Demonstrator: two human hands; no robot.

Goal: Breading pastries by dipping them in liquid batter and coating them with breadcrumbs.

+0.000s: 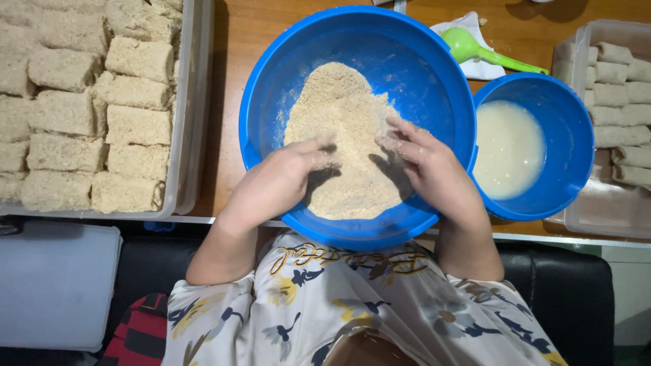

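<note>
A large blue bowl (pixel 420 74) holds a heap of pale breadcrumbs (pixel 342 115). Both of my hands reach into it from the near side. My left hand (pixel 288 176) rests on the crumbs with its fingers curled and dusted with crumbs. My right hand (pixel 424 163) lies opposite it, fingertips pressing into the heap. Crumbs cover whatever lies between the two hands, so I cannot tell whether they hold anything.
A clear tray (pixel 193 102) on the left is packed with several crumb-coated rolls (pixel 139 125). A smaller blue bowl (pixel 566 129) of whitish batter (pixel 508 149) stands at the right, beside a tray (pixel 597 213) of uncoated rolls (pixel 620 95). A green scoop (pixel 475 51) lies on a napkin behind.
</note>
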